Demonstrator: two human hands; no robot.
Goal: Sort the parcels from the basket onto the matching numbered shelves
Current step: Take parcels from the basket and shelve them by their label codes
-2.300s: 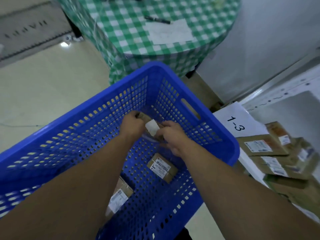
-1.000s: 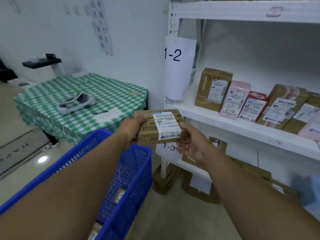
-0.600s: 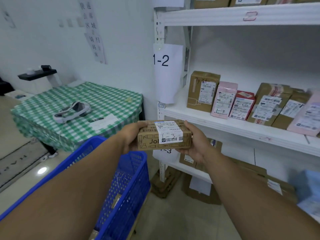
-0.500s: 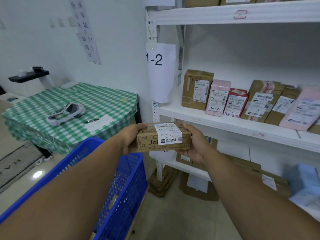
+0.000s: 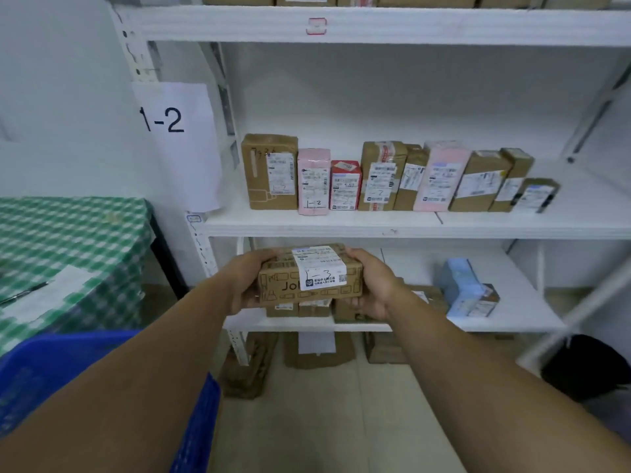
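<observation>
- Parcel, hand-marked "1-3", is held level, its long axis running left to right.
- Left hand and right hand curl round its opposite ends.
- Lower shelf lies directly beyond the parcel, judged equally near both hands.

Middle shelf: a row of upright parcels, brown, pink and red, side by side.
Lower shelf: a pale blue parcel; brown boxes, partly hidden.
Floor: cardboard boxes under the shelving.
Table: checked cloth, white paper, pen.
</observation>
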